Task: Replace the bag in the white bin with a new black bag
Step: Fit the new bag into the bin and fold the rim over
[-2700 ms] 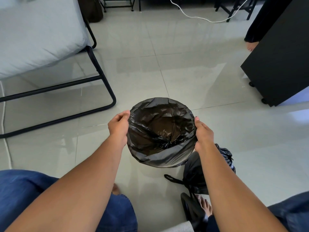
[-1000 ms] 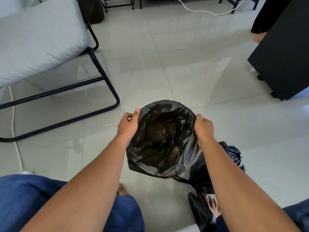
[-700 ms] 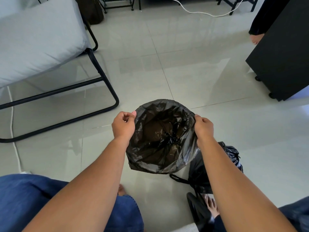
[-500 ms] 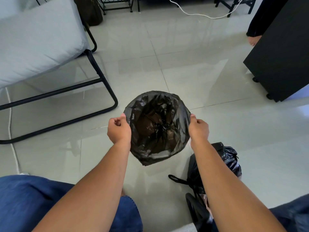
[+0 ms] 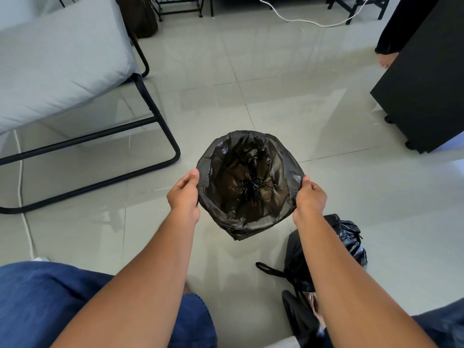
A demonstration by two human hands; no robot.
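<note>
A new black bag (image 5: 248, 187) is spread open over a round bin on the floor in the middle of the head view. The bag folds over the rim and hides the white bin completely. My left hand (image 5: 184, 194) pinches the bag's folded edge on the left side. My right hand (image 5: 310, 197) pinches the edge on the right side. A tied, filled black bag (image 5: 349, 242) lies on the floor near my right forearm, partly hidden by it.
A grey cushioned chair with a black metal frame (image 5: 160, 121) stands to the left. A black cabinet on castors (image 5: 424, 96) is at the right. A white cable (image 5: 301, 20) crosses the far floor. Another person's foot (image 5: 385, 61) shows by the cabinet. My blue-jeaned knees fill the bottom.
Both hands have kept hold of the bag's rim. The bag's edge has been pulled further down around the bin's sides, and the opening looks rounder and tauter.
</note>
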